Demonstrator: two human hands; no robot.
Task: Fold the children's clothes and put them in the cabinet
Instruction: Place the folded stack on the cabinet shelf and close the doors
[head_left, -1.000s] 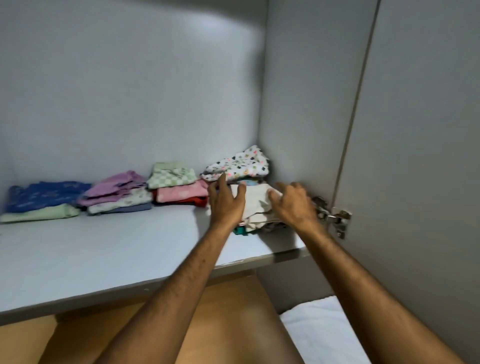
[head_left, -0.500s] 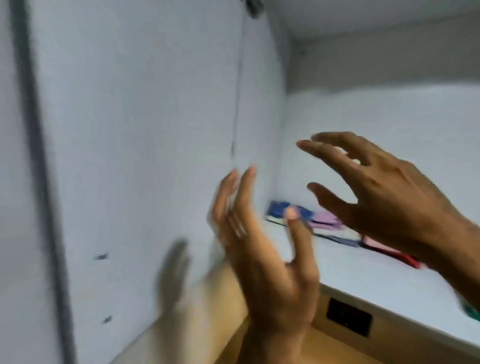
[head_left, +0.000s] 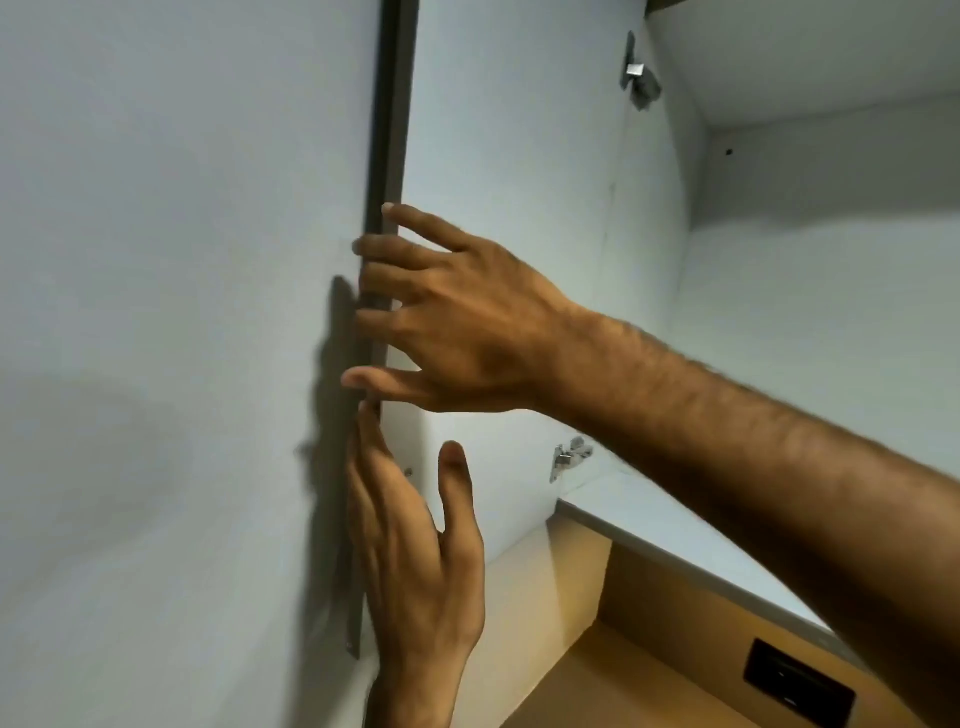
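Both hands at the cabinet door (head_left: 182, 312), left side!
R hand (head_left: 467, 332) fingers (head_left: 405, 249) lie near-straight across its dark edge, L hand (head_left: 415, 561) flat just below, neither clenched; cabinet shelf (head_left: 675, 519) far right.

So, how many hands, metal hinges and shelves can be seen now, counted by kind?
Hands: 2 (left hand, right hand)
Hinges: 2 (upper hinge, lower hinge)
Shelves: 1 (shelf)
Total: 5
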